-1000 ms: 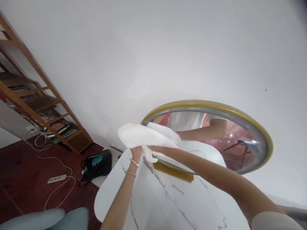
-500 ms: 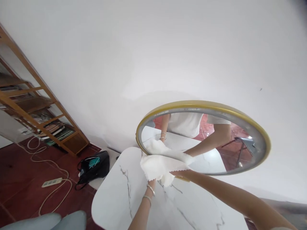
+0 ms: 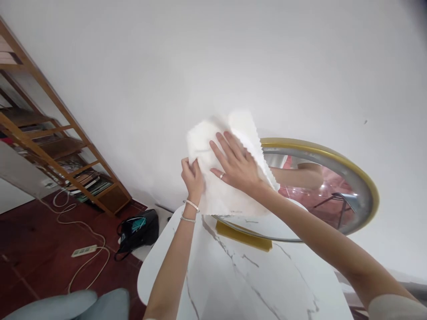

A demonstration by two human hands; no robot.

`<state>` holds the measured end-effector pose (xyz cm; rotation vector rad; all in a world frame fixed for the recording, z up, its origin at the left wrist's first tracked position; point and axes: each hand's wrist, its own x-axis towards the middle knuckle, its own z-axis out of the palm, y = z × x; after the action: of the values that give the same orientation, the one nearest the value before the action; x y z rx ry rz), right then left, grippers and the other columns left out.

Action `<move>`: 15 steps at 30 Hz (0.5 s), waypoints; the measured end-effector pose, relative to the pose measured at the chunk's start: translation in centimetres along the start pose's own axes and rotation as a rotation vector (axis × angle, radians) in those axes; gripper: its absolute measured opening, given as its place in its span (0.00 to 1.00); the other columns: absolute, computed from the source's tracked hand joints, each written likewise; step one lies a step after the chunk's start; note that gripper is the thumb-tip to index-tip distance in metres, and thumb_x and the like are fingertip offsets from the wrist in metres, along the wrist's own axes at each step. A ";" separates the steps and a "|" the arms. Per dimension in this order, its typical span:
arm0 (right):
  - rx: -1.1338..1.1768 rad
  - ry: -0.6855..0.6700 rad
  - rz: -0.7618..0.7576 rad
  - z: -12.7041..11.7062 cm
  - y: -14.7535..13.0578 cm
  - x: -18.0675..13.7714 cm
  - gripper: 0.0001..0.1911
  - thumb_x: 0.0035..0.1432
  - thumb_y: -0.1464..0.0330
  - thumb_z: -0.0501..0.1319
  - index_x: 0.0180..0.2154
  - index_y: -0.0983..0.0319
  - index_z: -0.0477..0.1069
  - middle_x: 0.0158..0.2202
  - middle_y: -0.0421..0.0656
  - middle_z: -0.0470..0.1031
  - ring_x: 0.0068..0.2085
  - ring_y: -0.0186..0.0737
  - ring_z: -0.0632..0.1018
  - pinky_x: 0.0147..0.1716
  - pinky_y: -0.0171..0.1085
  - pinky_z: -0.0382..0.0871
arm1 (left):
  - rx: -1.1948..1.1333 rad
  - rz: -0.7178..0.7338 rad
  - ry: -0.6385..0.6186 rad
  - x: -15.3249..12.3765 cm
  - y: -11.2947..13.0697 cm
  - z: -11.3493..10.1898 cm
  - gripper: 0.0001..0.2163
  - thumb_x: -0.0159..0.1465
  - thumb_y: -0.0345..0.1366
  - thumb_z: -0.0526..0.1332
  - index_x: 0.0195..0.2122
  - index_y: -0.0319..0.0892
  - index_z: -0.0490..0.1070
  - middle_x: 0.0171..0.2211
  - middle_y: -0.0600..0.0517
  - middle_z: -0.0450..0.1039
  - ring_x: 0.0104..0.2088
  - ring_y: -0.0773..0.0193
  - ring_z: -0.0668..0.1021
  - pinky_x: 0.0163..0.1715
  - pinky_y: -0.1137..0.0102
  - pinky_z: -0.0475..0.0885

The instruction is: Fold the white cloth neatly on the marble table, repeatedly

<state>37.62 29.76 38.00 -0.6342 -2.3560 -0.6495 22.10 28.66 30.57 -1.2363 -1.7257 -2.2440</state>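
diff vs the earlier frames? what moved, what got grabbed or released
Both hands raised the cloth from the mirror's lower left rim up over its upper left. The right hand now lies flat on it, and the left hand grips its left edge. Mirror, table and bag unchanged.

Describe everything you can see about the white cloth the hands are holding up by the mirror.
The white cloth looks like thin, soft fabric with zigzag-cut edges. It is spread open and held up, covering the left part of the round gold-framed mirror. The right hand lies flat on its front with fingers spread, a ring on one finger. The left hand grips its left edge, with bracelets at that wrist. Its lower edge hangs just above the white marble-look table. Its top is slightly blurred.
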 end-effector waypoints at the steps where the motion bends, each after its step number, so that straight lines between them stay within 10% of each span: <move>1: -0.016 0.011 -0.019 0.1 0.1 0.0 0.29 0.65 0.64 0.52 0.65 0.63 0.49 0.64 0.53 0.56 0.66 0.54 0.53 0.58 0.54 0.59 | 0.008 0.013 -0.022 0.0 0.2 0.0 0.07 0.66 0.39 0.53 0.34 0.42 0.62 0.26 0.58 0.64 0.26 0.70 0.67 0.28 0.76 0.63; 7: 0.050 -0.041 -0.208 2.6 -1.2 -2.7 0.28 0.63 0.82 0.43 0.63 0.63 0.53 0.66 0.48 0.54 0.65 0.42 0.58 0.51 0.37 0.69 | 0.050 -0.149 0.027 -5.2 -3.9 -1.9 0.10 0.64 0.44 0.53 0.35 0.43 0.59 0.28 0.55 0.65 0.28 0.67 0.69 0.30 0.74 0.64; 11: 0.202 -0.087 -0.259 6.0 -3.5 -6.4 0.27 0.64 0.83 0.35 0.48 0.72 0.70 0.45 0.49 0.77 0.47 0.32 0.77 0.42 0.26 0.70 | 0.072 -0.350 -0.055 -11.0 -8.1 -3.7 0.11 0.62 0.46 0.54 0.35 0.44 0.59 0.33 0.52 0.68 0.34 0.64 0.73 0.36 0.70 0.68; 15: 0.275 -0.059 -0.123 8.6 -5.6 -10.4 0.38 0.63 0.81 0.26 0.31 0.65 0.75 0.28 0.38 0.77 0.33 0.23 0.78 0.35 0.22 0.67 | 0.093 -0.467 -0.160 -16.9 -10.4 -4.9 0.09 0.59 0.45 0.56 0.31 0.45 0.59 0.27 0.53 0.68 0.32 0.61 0.75 0.33 0.69 0.70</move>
<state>38.07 27.60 23.63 -0.3934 -2.4946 -0.3519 25.79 21.55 11.72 -1.1119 -2.3609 -2.3016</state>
